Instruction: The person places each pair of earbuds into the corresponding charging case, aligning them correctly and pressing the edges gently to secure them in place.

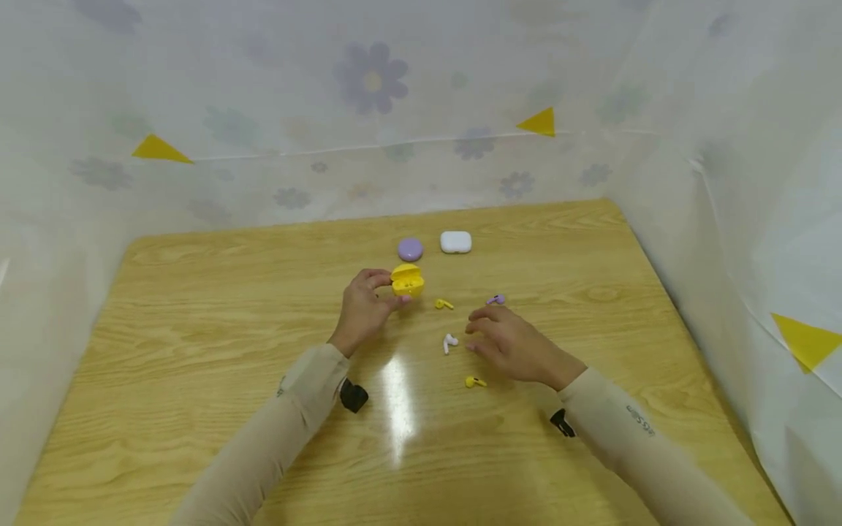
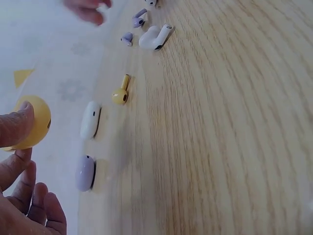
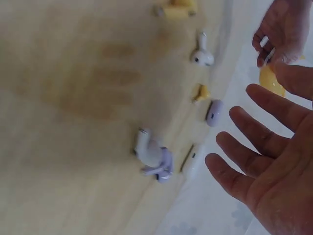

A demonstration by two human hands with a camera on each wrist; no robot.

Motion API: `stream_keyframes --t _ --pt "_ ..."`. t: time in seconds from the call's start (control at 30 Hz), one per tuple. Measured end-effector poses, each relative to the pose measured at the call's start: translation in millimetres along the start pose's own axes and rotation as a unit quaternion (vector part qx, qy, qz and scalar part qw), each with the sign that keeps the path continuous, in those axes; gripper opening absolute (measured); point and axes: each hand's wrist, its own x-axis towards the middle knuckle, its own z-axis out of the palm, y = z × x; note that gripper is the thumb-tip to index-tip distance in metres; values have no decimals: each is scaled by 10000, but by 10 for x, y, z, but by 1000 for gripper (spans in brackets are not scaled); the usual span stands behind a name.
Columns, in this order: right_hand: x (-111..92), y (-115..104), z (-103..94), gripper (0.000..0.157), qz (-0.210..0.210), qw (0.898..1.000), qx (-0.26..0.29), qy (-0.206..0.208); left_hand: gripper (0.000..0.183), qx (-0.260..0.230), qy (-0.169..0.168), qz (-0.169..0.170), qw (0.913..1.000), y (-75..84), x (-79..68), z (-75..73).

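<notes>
My left hand (image 1: 363, 313) pinches a yellow earbud case (image 1: 408, 282) between thumb and fingers, above the table. Its lid stands raised, with the inside facing me. My right hand (image 1: 520, 349) hovers with spread fingers and holds nothing. Just left of its fingertips lies a white earbud (image 1: 450, 342). One yellow earbud (image 1: 444, 304) lies between the hands, and another yellow earbud (image 1: 475, 381) is nearer to me. Beyond the right hand is a purple earbud (image 1: 496, 299). Another white earbud (image 3: 146, 149), hidden from the head view by the right hand, shows in the right wrist view.
At the back of the wooden table (image 1: 230, 292), a round purple case (image 1: 411, 249) sits beside a white case (image 1: 456, 242), both closed. A pale flowered curtain (image 1: 289, 95) hangs behind the table, with yellow triangles on it.
</notes>
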Motion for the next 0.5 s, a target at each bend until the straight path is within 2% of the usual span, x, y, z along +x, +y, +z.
stream_keyframes --t 0.13,0.3,0.5 --pt "-162 -12 153 21 -285 9990 -221 -281 43 45 18 64 10000 -1 0 7" --pt "-271 -33 272 14 -461 9972 -300 -497 42 52 -25 83 9999 9 -10 25" --pt "-326 -28 326 15 -337 9965 -343 -680 40 41 -96 72 9999 18 -22 47"
